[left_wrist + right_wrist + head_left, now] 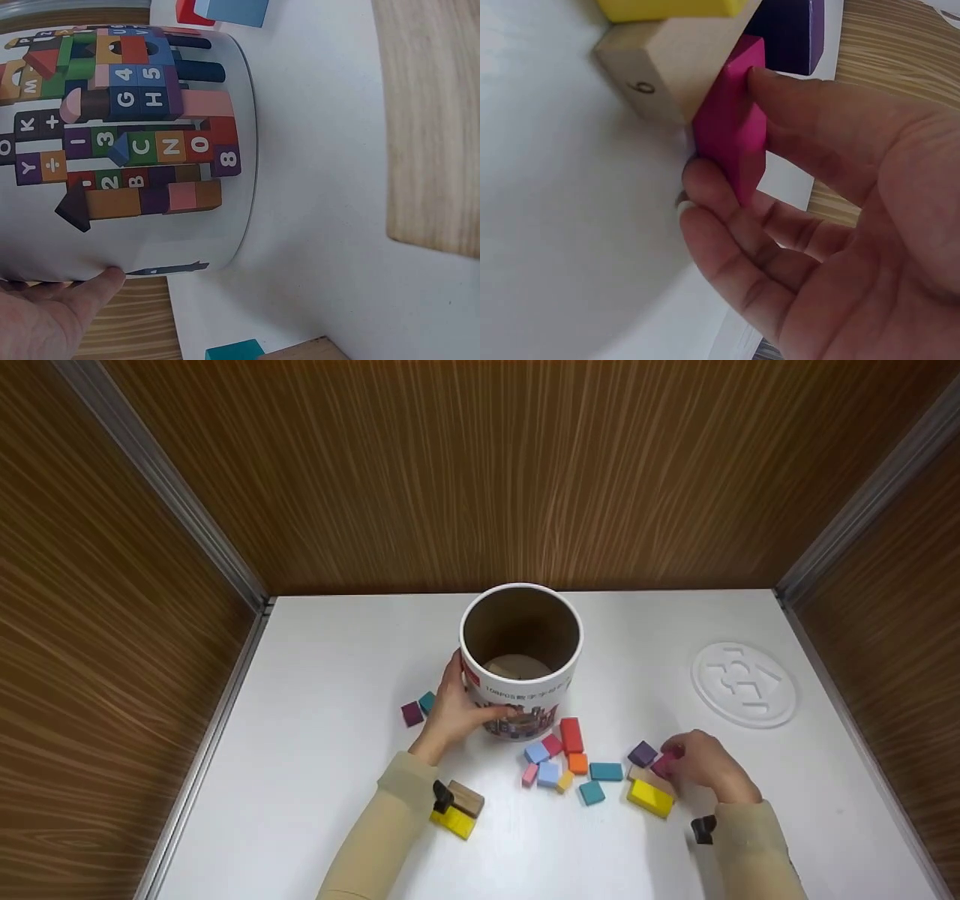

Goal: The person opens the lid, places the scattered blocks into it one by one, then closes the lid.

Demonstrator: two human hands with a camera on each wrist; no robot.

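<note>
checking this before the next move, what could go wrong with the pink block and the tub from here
The right hand pinches the pink block only by its faces, so it might slip. It touches the tan block, which could get nudged. The left hand holds the tub on one side only; a knock might tip it.

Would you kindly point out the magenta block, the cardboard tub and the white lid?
magenta block (pixel 731 124), right wrist view, its broad face.
cardboard tub (pixel 520 690), head view, its outer wall.
white lid (pixel 705 679), head view, its left rim.

1 tub (pixel 520 660), 1 white lid (pixel 743 683), approx. 16 coloured blocks (pixel 571 735) on table, 2 hands (pixel 457 711).
</note>
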